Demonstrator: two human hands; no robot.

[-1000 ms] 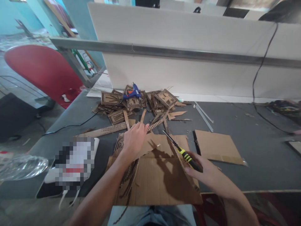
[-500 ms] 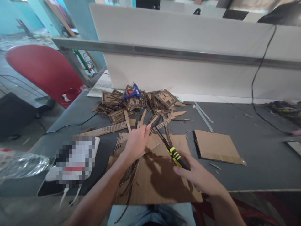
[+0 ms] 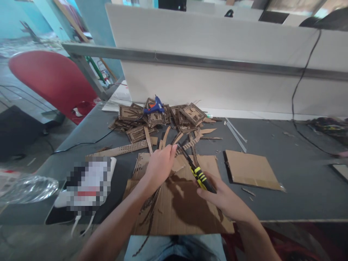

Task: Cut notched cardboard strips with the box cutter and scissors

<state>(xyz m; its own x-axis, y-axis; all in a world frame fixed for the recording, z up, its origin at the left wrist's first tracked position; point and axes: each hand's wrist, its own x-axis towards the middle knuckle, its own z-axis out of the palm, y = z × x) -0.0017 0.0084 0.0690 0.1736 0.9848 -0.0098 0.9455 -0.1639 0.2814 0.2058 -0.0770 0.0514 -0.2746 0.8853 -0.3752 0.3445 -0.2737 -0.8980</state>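
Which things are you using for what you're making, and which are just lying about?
In use, or probably part of it:
- yellow-and-black tool, in the right hand
- cardboard strips, at the left hand
- big cardboard sheet, below both hands

Seemingly just about:
- clear plastic thing
- red chair
- two thin grey strips

1. The left hand is bare, with slim fingers and a short thumbnail.
2. The right hand is bare and gloveless too, its wrist plain.
3. Both forearms, left and right, are slender, smooth and uncovered as far as they show.
4. Faded light-blue denim covers the lap, creased and darker blue toward the middle.
5. A small dark patch of clothing shows at the bottom edge.
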